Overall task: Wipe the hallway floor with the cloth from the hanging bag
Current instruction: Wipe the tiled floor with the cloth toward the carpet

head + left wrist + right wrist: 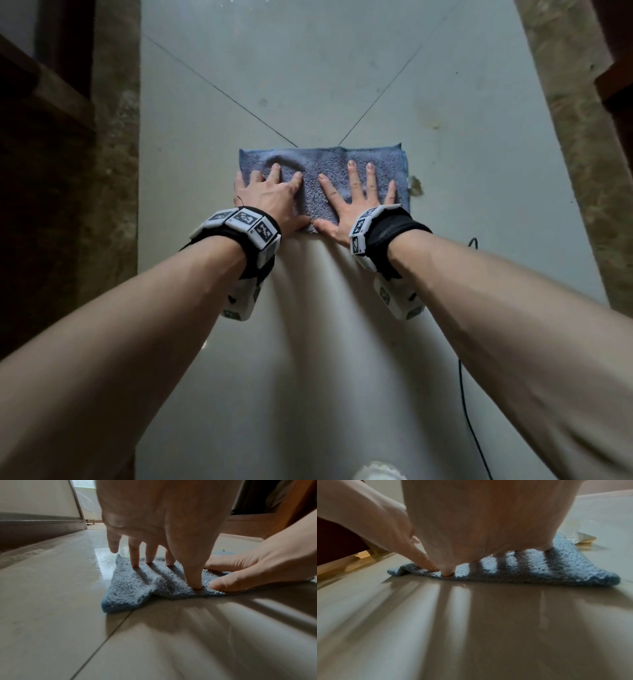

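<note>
A blue terry cloth [322, 161] lies folded flat on the pale tiled hallway floor [308, 68], just where two tile joints meet. My left hand [270, 195] presses on its left half with spread fingers, the little finger off the edge. My right hand [356, 202] lies flat on the right half, fingers spread and straight. The thumbs nearly meet at the near edge. In the left wrist view the left fingertips [195, 585] push into the cloth [133, 588], which bunches slightly. The right wrist view shows the right hand [488, 520] over the cloth [556, 569].
A yellowish stain [435, 123] marks the floor beyond the cloth's right corner, and a small scrap [416, 186] lies at its right edge. Speckled stone strips [113, 154] and dark wooden frames border both sides. A black cable [469, 394] runs along the floor at near right.
</note>
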`<action>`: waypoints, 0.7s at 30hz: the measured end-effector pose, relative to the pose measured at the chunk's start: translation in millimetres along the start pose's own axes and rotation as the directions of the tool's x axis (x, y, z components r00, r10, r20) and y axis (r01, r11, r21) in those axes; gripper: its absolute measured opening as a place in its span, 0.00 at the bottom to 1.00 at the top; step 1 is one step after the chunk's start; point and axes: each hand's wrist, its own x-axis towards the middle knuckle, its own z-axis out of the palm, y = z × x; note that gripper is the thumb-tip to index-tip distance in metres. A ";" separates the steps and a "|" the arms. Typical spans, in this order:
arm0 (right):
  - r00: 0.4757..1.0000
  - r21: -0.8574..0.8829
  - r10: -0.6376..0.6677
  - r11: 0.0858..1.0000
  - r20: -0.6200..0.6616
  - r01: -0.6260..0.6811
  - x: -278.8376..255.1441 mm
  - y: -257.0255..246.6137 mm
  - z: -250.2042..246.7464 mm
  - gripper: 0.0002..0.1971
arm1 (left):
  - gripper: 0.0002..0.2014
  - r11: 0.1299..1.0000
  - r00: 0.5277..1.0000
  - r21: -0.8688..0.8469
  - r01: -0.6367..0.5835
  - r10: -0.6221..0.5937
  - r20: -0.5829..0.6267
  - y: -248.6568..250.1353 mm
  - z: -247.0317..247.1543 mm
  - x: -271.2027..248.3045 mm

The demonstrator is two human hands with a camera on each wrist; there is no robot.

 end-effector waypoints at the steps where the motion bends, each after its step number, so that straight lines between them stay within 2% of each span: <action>1: 1.000 0.007 0.009 1.000 -0.008 -0.009 -10.7 1.6 7.7 0.42 | 0.45 1.000 1.000 0.009 -0.019 0.019 0.000 4.8 1.2 -7.4; 7: 1.000 0.010 0.028 1.000 -0.004 -0.028 -69.4 14.7 49.3 0.42 | 0.44 0.979 0.986 0.145 -0.145 0.155 -0.061 33.7 19.3 -58.6; 14: 0.990 0.046 0.138 0.989 -0.001 -0.138 -134.1 26.1 93.6 0.42 | 0.48 0.897 0.930 0.289 -0.334 0.363 -0.053 66.0 34.4 -91.8; 21: 0.983 0.076 0.180 0.980 0.021 -0.181 -180.8 42.4 124.7 0.42 | 0.40 0.783 0.821 0.336 -0.524 0.569 -0.045 94.0 42.8 -123.8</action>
